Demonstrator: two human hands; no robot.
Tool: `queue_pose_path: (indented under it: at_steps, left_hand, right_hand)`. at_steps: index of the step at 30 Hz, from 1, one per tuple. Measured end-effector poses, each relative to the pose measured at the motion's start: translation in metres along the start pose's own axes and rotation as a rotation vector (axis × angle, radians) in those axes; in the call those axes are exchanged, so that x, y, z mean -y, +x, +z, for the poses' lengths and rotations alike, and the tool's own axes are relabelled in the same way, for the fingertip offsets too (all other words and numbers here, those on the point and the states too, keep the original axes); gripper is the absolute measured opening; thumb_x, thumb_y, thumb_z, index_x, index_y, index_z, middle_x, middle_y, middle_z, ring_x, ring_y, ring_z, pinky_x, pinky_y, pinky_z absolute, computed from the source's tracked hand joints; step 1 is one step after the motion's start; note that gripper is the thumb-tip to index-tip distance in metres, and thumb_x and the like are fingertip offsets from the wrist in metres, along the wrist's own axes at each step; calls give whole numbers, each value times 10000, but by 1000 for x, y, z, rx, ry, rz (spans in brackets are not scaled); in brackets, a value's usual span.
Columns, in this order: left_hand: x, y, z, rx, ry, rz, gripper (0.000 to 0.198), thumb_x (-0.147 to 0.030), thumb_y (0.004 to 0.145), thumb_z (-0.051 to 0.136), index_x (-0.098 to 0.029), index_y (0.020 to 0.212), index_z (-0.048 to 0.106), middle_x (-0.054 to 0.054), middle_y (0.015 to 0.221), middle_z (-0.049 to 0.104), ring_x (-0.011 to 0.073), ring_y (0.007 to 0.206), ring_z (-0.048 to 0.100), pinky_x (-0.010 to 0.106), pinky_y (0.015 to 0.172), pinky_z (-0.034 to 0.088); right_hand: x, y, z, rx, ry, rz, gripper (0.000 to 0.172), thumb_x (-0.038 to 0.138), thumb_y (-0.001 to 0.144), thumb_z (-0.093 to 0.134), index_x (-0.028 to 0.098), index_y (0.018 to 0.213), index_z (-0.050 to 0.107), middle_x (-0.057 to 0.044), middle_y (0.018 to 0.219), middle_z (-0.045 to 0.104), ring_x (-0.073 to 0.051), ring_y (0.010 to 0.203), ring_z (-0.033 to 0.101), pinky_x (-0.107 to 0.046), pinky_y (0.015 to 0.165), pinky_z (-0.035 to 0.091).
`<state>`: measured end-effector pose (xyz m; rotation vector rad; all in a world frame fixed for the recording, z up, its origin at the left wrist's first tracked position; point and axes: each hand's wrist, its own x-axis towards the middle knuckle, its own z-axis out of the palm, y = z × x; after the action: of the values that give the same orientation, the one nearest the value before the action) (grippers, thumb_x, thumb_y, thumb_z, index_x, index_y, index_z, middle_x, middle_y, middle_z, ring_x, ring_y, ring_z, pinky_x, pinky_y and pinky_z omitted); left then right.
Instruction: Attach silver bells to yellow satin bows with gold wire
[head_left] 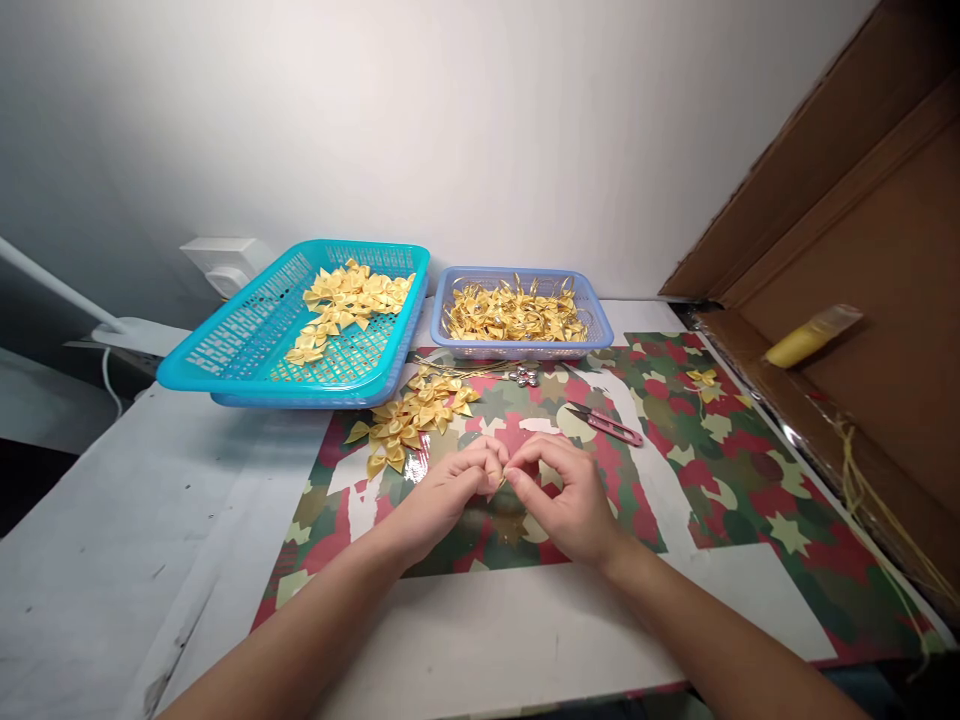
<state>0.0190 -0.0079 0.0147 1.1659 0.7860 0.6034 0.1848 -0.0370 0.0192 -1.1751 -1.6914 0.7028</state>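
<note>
Midway between the front and back edges of the counter (82, 520), the left hand (454, 486) and right hand (571, 490) pinch a gold bit (502, 482), mostly hidden. Yellow bows (409, 418) lie just past the left hand. Snips (609, 425) lie toward the right edge. A small blue basket (522, 350) sits by the back edge.

A white wall (487, 130) fills the top of the frame, brightest at upper centre, greying toward the left edge. Brown cardboard (892, 270) stands at right; a white tabletop (97, 520) spreads across the lower left, below a slanting white pole (60, 284).
</note>
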Motion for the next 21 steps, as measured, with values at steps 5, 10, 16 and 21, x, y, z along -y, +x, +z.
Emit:
queue_pose_path:
  at_steps: [5,10,16,21]
  left_hand:
    - [-3,-1,2,5,16,0,160,-204,742,469,-178,597,407,13,919,438,167,840,424,273,760,382]
    - [-2,0,1,-2,15,-8,168,-222,733,482,-181,592,401,11,901,446,171,844,428,277,777,377]
    - [1,1,0,-51,23,-10,183,-256,736,491,-187,595,398,20,886,445,182,859,430,272,771,398]
    - [1,1,0,-53,-25,7,205,-260,765,496,-177,595,416,13,915,459,172,875,455,261,758,393]
  right_hand:
    - [0,-1,2,-34,-21,5,135,188,821,600,219,694,563,20,677,631,-154,666,556,-330,719,405]
    - [-3,-1,2,0,-28,-5,153,192,869,571,221,719,578,16,714,648,-154,694,564,-338,743,392]
    - [-4,-2,2,6,-52,-69,130,173,891,534,229,795,602,-3,783,687,-172,758,612,-365,772,377]
    - [-4,-3,1,7,-74,-139,142,129,847,528,233,854,626,-6,804,705,-177,755,624,-380,772,369]
